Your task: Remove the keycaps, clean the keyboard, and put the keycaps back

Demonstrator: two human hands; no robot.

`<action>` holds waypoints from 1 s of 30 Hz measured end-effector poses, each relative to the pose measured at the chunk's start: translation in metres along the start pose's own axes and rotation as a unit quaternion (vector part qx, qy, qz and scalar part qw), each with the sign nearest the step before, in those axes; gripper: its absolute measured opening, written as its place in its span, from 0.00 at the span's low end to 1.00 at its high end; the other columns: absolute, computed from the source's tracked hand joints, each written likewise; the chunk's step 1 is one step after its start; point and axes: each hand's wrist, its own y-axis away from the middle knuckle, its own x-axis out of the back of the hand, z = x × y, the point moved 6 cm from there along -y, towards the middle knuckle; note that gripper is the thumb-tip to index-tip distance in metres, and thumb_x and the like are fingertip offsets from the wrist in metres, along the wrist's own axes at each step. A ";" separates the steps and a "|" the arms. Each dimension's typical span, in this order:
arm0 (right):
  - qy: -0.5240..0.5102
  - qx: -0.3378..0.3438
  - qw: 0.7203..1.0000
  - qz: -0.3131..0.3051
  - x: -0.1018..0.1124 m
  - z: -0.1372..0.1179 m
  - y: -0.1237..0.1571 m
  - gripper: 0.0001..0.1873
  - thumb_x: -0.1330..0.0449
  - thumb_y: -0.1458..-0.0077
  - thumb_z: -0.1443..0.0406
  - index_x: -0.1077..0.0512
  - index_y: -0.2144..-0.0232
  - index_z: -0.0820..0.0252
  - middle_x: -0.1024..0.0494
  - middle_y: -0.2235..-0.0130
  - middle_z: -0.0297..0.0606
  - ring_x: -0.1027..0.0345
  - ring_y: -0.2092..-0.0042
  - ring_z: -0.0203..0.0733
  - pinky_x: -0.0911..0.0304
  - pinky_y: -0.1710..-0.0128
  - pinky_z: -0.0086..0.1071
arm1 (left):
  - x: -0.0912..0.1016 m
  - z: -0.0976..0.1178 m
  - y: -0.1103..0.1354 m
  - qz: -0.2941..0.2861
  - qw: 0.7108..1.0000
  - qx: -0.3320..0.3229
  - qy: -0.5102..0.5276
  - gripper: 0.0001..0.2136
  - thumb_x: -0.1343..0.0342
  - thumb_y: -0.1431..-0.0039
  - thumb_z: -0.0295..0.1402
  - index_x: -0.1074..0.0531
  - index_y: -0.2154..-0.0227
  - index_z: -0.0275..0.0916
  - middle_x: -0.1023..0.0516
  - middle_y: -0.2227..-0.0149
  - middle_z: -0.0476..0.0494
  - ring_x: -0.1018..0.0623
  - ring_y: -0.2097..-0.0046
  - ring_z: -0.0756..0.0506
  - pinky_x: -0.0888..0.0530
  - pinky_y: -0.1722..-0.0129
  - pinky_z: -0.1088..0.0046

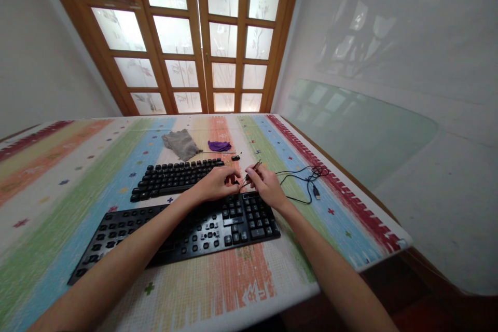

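Note:
My left hand (218,182) hovers over the back edge of a black keyboard (182,251), fingers curled round a small dark piece that looks like a keycap. Close beside it, my right hand (266,184) pinches a thin wire tool, apparently a keycap puller (243,183), pointing toward the left fingers. Keycaps are still on the keyboard's right side, while bare key stems show across its left and middle. Behind it, loose black keycaps (171,177) stand in rows on the cloth. My left forearm hides part of the keyboard.
A grey cloth (181,144), a purple cloth (219,146) and a thin rod (216,152) lie behind the keycaps. Two keycaps (235,157) sit apart near them. A black USB cable (311,179) is coiled at the right. The striped tablecloth (334,218) ends beside the wall.

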 end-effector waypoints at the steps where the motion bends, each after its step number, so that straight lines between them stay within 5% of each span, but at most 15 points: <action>1: -0.001 -0.001 1.000 0.006 0.001 0.000 0.000 0.19 0.49 0.37 0.50 0.31 0.66 0.59 0.25 0.73 0.34 0.32 0.74 0.36 0.36 0.71 0.30 | 0.002 0.000 -0.004 0.005 1.000 -0.005 -0.009 0.11 0.44 0.48 0.29 0.24 0.61 0.37 0.22 0.70 0.48 0.26 0.69 0.50 0.30 0.65 0.75; 9: -0.007 -0.006 1.000 0.020 0.002 0.001 -0.001 0.17 0.48 0.37 0.52 0.31 0.65 0.60 0.26 0.74 0.34 0.32 0.74 0.36 0.37 0.71 0.30 | 0.007 -0.022 -0.043 0.017 0.999 0.014 -0.029 0.08 0.44 0.51 0.26 0.23 0.68 0.35 0.23 0.72 0.48 0.26 0.70 0.49 0.31 0.69 0.76; 21: 0.005 0.000 1.000 -0.004 -0.005 -0.005 0.001 0.14 0.48 0.37 0.56 0.33 0.70 0.58 0.26 0.74 0.34 0.32 0.73 0.37 0.38 0.69 0.30 | -0.027 -0.050 -0.098 0.024 0.993 -0.025 -0.115 0.13 0.44 0.50 0.23 0.21 0.61 0.36 0.20 0.63 0.40 0.25 0.57 0.41 0.29 0.52 0.64; 30: -0.014 -0.005 1.000 -0.018 -0.006 -0.010 0.003 0.14 0.48 0.37 0.56 0.33 0.70 0.58 0.25 0.73 0.35 0.30 0.71 0.38 0.37 0.68 0.30 | -0.037 -0.070 -0.107 0.024 0.991 -0.010 -0.130 0.10 0.44 0.49 0.24 0.20 0.66 0.37 0.19 0.65 0.39 0.25 0.59 0.40 0.31 0.51 0.61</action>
